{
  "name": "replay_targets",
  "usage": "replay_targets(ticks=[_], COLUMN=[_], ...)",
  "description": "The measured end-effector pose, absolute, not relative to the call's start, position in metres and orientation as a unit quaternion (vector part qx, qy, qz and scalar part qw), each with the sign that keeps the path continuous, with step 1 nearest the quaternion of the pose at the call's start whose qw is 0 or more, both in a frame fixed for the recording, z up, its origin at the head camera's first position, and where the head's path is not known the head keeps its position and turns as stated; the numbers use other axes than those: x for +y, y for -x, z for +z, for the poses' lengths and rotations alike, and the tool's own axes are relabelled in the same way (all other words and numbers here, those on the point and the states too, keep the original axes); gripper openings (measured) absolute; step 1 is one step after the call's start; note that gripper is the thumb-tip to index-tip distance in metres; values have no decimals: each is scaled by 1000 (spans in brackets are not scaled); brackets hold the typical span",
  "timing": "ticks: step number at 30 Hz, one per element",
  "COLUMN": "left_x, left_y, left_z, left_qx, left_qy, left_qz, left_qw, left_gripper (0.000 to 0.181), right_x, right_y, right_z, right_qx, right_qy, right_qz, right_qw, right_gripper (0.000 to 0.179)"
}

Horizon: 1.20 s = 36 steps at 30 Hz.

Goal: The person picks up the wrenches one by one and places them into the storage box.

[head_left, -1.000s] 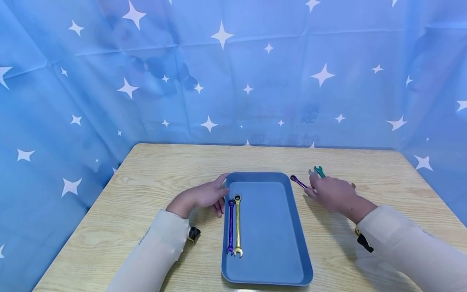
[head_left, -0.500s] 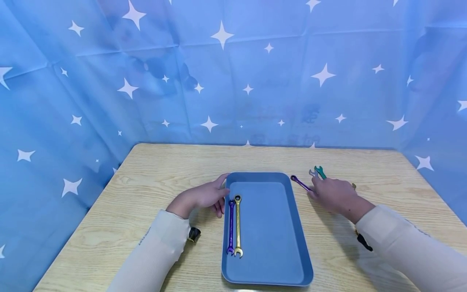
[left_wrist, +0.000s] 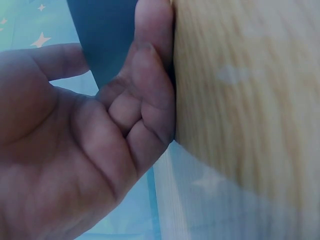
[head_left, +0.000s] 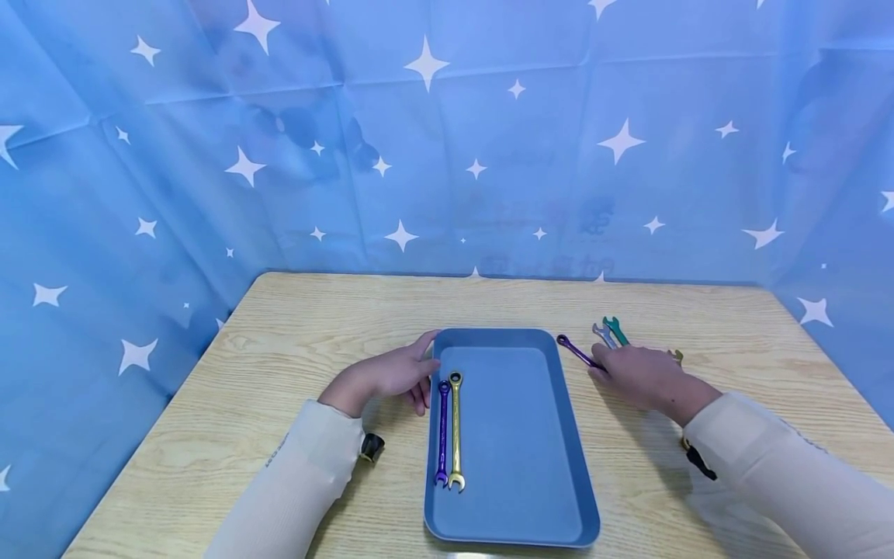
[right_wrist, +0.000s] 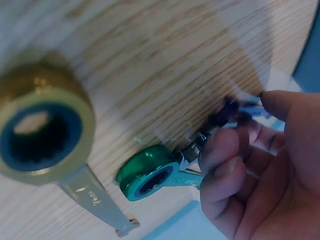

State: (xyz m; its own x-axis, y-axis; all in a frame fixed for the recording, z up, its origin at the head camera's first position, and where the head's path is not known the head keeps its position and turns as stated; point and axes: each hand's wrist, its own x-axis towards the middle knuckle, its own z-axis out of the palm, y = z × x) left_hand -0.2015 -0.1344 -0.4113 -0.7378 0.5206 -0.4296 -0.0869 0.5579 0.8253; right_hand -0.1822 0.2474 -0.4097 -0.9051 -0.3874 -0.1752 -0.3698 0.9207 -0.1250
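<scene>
My left hand (head_left: 394, 373) grips the left rim of the blue-grey tray (head_left: 576, 466), thumb over the edge and fingers curled along its outer side. Inside the tray, a purple combination wrench (head_left: 442, 435) and a gold one (head_left: 456, 435) lie side by side along the left wall. Right of the tray, my right hand (head_left: 639, 376) pinches the lower end of another purple wrench (head_left: 576, 352) between thumb and fingers. Silver (head_left: 604, 335) and green (head_left: 616, 330) wrenches stick out beyond this hand, partly hidden by it. In the right wrist view, the green wrench's ring end (right_wrist: 150, 172) sits beside my curled fingers.
A second gold wrench (right_wrist: 92, 192) lies on the wooden table (head_left: 349, 310) to the right of my right hand, mostly hidden in the head view. A blue curtain with white stars (head_left: 524, 194) stands behind the table's back edge.
My right hand has shifted slightly right and down, showing more of the silver, green and gold wrenches. My left hand and the tray stay in place.
</scene>
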Motion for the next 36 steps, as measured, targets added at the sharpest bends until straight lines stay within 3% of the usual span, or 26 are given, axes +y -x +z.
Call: replay_targets(ticks=[22,36], left_x=[-134,-135], left_y=[201,201], left_z=[-410,-411], left_qx=[812,816], left_qy=[-134,-134], left_qz=[454,448], left_qw=[341,339], left_gripper=[68,68], right_x=[244,247], right_y=[183,185], right_z=[-408,-411], right_qx=[959,957], right_qy=[202,193], right_qz=[-119,-152], right_qw=[159,152], right_gripper=[23,27])
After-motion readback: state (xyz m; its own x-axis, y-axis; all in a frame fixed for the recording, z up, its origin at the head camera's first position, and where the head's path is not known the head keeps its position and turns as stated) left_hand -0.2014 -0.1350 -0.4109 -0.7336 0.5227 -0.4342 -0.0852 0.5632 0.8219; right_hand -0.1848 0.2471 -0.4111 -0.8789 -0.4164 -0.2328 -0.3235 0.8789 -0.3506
